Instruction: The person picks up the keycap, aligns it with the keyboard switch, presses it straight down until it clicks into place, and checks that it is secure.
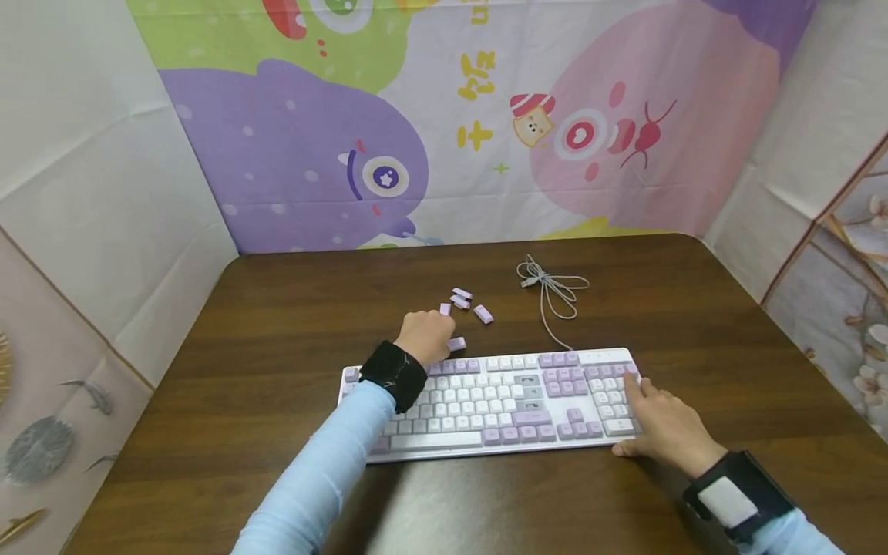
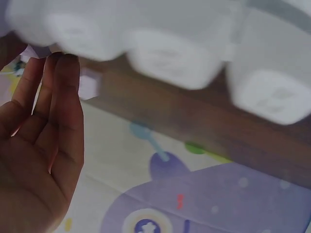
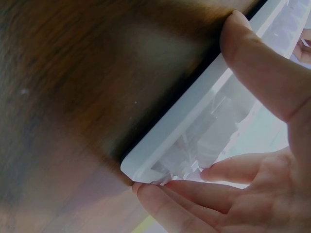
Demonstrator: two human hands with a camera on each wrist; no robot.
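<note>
A white keyboard [image 1: 499, 456] with white and lavender keys lies across the table. Several grey spots [image 1: 529, 380] without keycaps show right of its letter keys. My left hand [image 1: 426, 337] is just behind its far edge, among loose lavender keycaps [image 1: 483, 314]. In the left wrist view, the thumb and fingertips pinch a lavender keycap [image 2: 38, 51], partly hidden by the fingers. My right hand [image 1: 662, 424] grips the keyboard's right end. Its thumb [image 3: 243, 46] lies along the front edge, while other fingers [image 3: 160, 199] reach the side edge and the number keys.
A grey cable [image 1: 548, 285], bundled in loops, runs from the keyboard's back edge. Another loose keycap [image 1: 456, 344] lies close beside the left hand. The brown table [image 1: 277, 324] ends at a cartoon-printed cloth [image 1: 479, 185], with pale cloth walls on both sides.
</note>
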